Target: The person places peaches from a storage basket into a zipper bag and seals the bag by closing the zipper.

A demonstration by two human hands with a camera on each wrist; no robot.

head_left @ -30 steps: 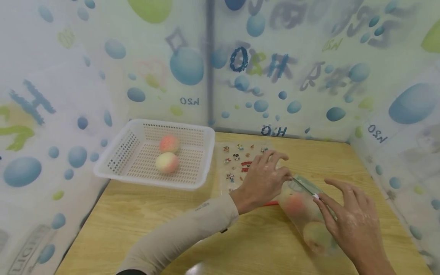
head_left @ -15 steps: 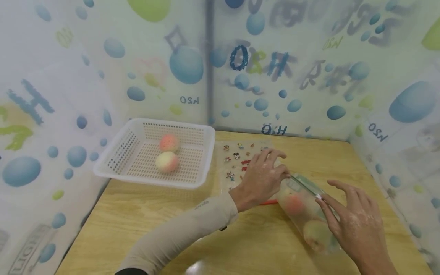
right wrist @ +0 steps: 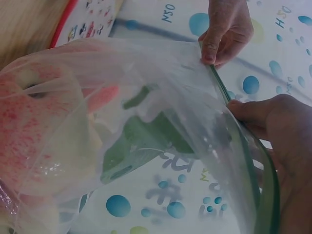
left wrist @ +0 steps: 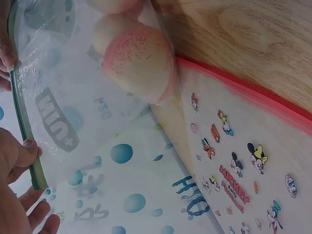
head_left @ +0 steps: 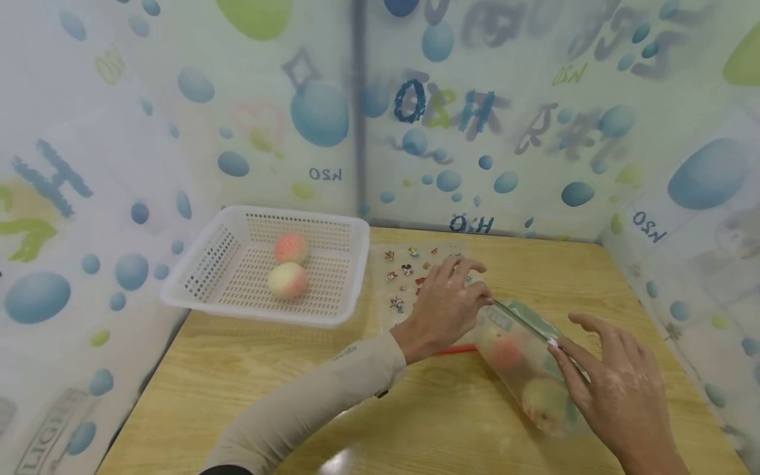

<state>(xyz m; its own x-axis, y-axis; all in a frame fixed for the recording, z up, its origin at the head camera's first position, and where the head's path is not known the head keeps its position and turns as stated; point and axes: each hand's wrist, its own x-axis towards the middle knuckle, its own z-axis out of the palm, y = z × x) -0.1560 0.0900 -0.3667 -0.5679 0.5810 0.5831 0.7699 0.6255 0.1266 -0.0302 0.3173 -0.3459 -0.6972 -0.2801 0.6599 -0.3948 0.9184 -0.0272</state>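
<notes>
A clear zip bag (head_left: 501,382) with a green zip edge holds several peaches (left wrist: 139,63) and lies slanted at the right of the table. My left hand (head_left: 448,303) pinches the zip's far end between thumb and finger. Further along the same edge, my right hand (head_left: 623,389) pinches the zip beside a small white slider (head_left: 553,342), thumb and index finger together. The right wrist view shows the left hand (right wrist: 228,31) and right hand (right wrist: 280,117) on the green strip, with the bag's film stretched below. Its other edge is partly hidden by the right hand.
A white slotted basket (head_left: 249,315) with two peaches (head_left: 287,281) stands at the back left. Flat under my left hand lies a second clear bag (head_left: 394,284), with cartoon prints and a red zip (head_left: 456,349). Patterned walls (head_left: 415,171) enclose the wooden table (head_left: 285,369).
My left hand has shifted a little left with its end of the zip. The right hand and white slider have moved slightly right, so the stretch of zip between the hands is longer.
</notes>
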